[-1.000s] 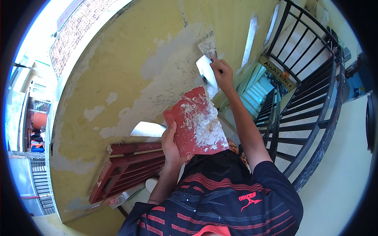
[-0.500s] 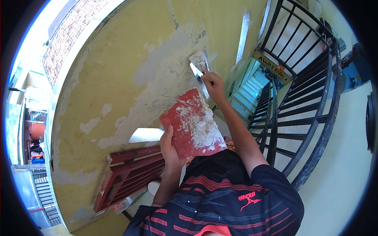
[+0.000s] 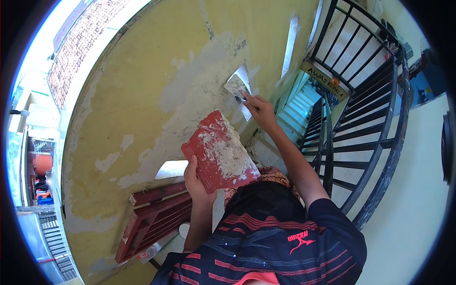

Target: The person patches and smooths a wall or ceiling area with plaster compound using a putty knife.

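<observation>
My left hand is closed on the lower left edge of a red board. A thick layer of off-white filler paste covers much of the board's face, heaviest along its right side. My right hand grips a putty knife by its handle. The knife's wide blade, smeared with paste, is up at the wall beside a bright slanted opening; whether it touches the wall I cannot tell. Around it the yellow wall carries a broad pale patch of filler.
A dark red slatted wooden piece leans by the wall at lower left. Black metal railings curve along the right, beside stairs leading down. Another bright opening is low in the wall; a narrow one is higher up.
The putty knife has moved down and slightly left, and its blade has turned. The red board has shifted left with my left hand. Both hands keep their hold.
</observation>
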A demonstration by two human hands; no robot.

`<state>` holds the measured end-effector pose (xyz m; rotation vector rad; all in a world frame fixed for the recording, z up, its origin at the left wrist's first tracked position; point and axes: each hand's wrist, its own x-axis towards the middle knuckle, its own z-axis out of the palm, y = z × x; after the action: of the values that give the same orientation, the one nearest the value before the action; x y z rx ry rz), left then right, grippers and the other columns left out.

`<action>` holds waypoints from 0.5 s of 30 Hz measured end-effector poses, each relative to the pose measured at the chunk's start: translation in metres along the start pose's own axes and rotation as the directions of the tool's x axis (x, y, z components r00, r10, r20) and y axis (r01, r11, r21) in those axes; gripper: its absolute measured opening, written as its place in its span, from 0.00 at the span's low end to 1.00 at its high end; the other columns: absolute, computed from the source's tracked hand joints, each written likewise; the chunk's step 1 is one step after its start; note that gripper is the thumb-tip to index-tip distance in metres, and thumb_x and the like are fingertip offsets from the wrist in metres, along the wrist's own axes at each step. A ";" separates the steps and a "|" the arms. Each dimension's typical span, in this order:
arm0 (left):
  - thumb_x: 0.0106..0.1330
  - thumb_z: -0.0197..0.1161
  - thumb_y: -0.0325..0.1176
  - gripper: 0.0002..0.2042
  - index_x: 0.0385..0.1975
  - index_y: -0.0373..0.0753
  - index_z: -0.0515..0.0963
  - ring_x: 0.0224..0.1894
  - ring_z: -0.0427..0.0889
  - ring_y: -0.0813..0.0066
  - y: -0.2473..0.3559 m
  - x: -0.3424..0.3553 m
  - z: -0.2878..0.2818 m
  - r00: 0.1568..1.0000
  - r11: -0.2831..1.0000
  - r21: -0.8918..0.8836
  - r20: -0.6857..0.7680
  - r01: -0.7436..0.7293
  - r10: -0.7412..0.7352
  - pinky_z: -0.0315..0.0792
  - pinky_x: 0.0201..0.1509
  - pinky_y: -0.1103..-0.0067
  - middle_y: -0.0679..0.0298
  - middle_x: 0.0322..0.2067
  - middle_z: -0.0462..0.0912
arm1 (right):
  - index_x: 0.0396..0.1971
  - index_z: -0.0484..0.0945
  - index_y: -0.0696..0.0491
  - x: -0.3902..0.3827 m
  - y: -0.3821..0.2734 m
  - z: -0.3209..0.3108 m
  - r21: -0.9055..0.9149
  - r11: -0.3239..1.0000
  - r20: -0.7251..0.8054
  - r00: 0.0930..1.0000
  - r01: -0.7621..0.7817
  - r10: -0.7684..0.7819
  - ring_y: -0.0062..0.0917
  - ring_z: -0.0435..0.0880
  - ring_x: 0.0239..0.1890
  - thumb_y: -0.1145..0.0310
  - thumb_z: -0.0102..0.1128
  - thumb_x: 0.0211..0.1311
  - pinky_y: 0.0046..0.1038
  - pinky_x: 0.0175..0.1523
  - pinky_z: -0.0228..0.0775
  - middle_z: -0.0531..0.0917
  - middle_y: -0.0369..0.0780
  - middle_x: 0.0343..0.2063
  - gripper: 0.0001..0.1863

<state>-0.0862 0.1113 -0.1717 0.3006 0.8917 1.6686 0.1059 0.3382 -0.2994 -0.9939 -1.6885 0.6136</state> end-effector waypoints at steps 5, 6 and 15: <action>0.79 0.51 0.40 0.20 0.62 0.33 0.72 0.53 0.84 0.68 0.003 0.004 -0.002 1.000 1.000 0.016 -0.020 -0.016 0.017 0.78 0.59 0.69 0.58 0.53 0.83 | 0.60 0.82 0.53 0.036 -0.054 -0.011 0.076 0.996 -0.154 0.988 0.043 -0.031 0.24 0.77 0.31 0.71 0.68 0.68 0.27 0.38 0.71 0.81 0.40 0.32 0.21; 0.79 0.51 0.40 0.20 0.62 0.33 0.72 0.53 0.84 0.68 0.003 0.005 0.000 1.000 1.000 0.028 -0.014 -0.012 0.013 0.78 0.59 0.68 0.59 0.53 0.83 | 0.59 0.82 0.54 0.051 -0.071 -0.007 0.116 0.990 -0.198 0.978 0.085 -0.061 0.25 0.78 0.31 0.71 0.68 0.68 0.28 0.38 0.72 0.82 0.40 0.33 0.20; 0.79 0.51 0.41 0.20 0.62 0.35 0.71 0.54 0.84 0.66 0.010 0.003 0.019 0.999 0.996 0.079 0.023 -0.034 0.032 0.77 0.61 0.66 0.58 0.54 0.82 | 0.64 0.79 0.37 0.000 -0.019 0.021 -0.092 0.996 -0.040 0.999 0.015 -0.018 0.34 0.77 0.29 0.67 0.66 0.69 0.35 0.37 0.71 0.76 0.42 0.27 0.24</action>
<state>-0.0825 0.1207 -0.1527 0.3891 0.9428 1.6599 0.0805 0.3293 -0.2912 -1.0493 -1.6995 0.5058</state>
